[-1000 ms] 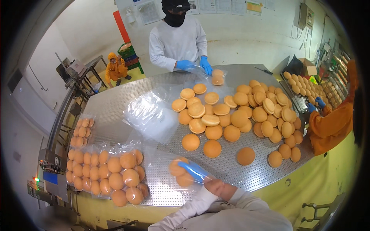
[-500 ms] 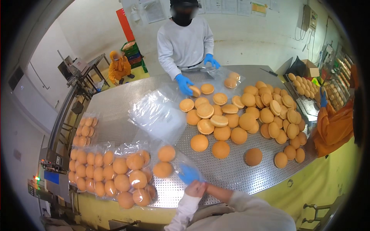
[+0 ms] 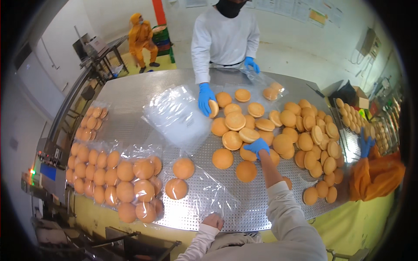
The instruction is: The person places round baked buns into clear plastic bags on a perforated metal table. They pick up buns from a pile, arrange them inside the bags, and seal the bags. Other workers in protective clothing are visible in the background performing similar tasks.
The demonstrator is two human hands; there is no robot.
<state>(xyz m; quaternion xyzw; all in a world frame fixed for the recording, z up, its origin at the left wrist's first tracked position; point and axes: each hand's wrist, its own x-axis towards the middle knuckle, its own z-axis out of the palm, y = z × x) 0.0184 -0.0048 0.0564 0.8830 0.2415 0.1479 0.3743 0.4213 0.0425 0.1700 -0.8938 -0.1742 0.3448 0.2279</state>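
My right hand (image 3: 258, 148), in a blue glove, reaches into the loose pile of round golden buns. Its fingers are stretched out over a bun (image 3: 246, 153) and beside a cream-edged bun (image 3: 249, 135). At the table's front edge my bare left hand (image 3: 213, 220) is closed on the mouth of a clear plastic bag (image 3: 213, 191). Two buns (image 3: 183, 168) lie in the far end of that bag, one in front of the other.
Filled bags of buns (image 3: 125, 192) lie at the left on the perforated metal table (image 3: 130, 93). Flat clear bags (image 3: 176, 115) are stacked mid-table. Across it, a blue-gloved co-worker's hand (image 3: 206, 99) holds a bun. A knife (image 3: 315, 90) lies far right, near an orange sleeve (image 3: 376, 174).
My right hand has come out of the bag and moved right to the bun pile. My left hand stays at the bag's mouth. The co-worker's hand has tilted a bun up.
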